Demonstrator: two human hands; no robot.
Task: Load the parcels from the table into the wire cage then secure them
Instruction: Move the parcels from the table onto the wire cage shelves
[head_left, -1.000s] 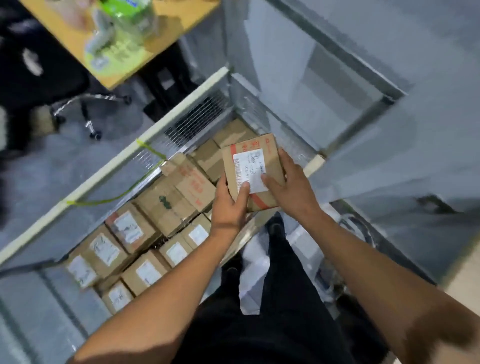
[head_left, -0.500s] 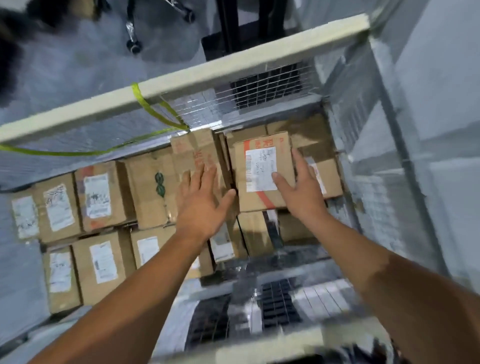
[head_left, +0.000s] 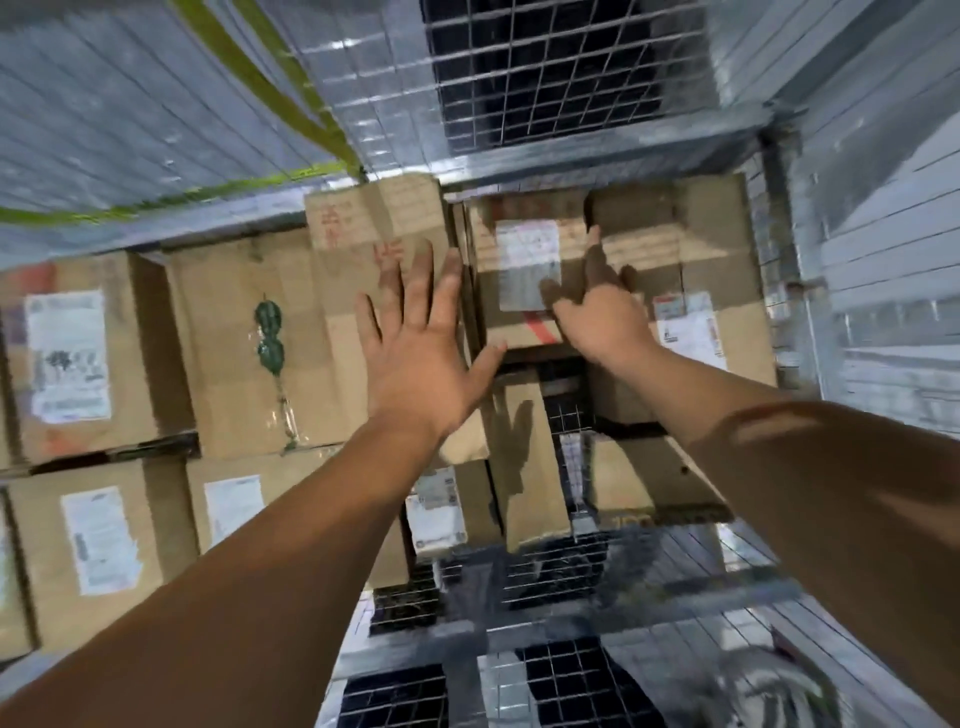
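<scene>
Two bare forearms reach down into the wire cage (head_left: 561, 571). The left hand (head_left: 415, 353) is open, fingers spread, over a red-marked box (head_left: 374, 223). The right hand (head_left: 597, 312) lies on the parcel (head_left: 519, 260); I cannot tell whether it grips. The parcel sits in the far row, label up, long side running away. It is best pressed flat and snug against its neighbours.

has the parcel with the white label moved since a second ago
Yes. The parcel went down from above the rim into the wire cage, near its far wall, right hand holding it.
</scene>
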